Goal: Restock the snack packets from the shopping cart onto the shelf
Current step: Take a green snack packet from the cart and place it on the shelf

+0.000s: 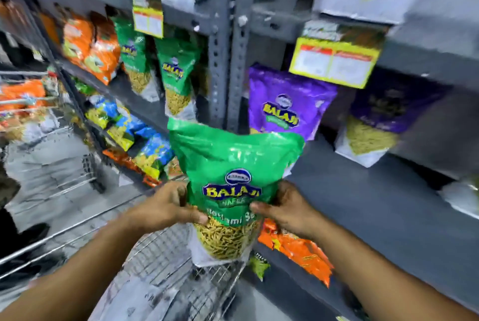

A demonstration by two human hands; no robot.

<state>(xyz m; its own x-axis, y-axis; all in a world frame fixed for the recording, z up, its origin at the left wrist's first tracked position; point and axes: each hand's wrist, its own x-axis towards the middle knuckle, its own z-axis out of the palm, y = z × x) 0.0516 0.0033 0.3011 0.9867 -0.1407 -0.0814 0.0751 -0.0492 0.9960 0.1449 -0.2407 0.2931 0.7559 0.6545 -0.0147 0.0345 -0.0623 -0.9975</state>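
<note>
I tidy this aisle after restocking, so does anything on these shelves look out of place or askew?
Yes. Orange packets lie flat and jumbled at the lower shelf's edge, partly overhanging it, while the purple packet above stands upright. The green packet, held by the left hand and right hand, looks intact.

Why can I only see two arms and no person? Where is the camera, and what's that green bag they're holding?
The camera sits on the person's head and looks down, so you see only their arms. The left hand and right hand grip a green snack packet from both sides, upright, above a wire shopping cart. In front is a grey shelf with purple packets standing at the back. More green packets stand in the next bay to the left. The picture is blurry, so small print is unreadable.
</note>
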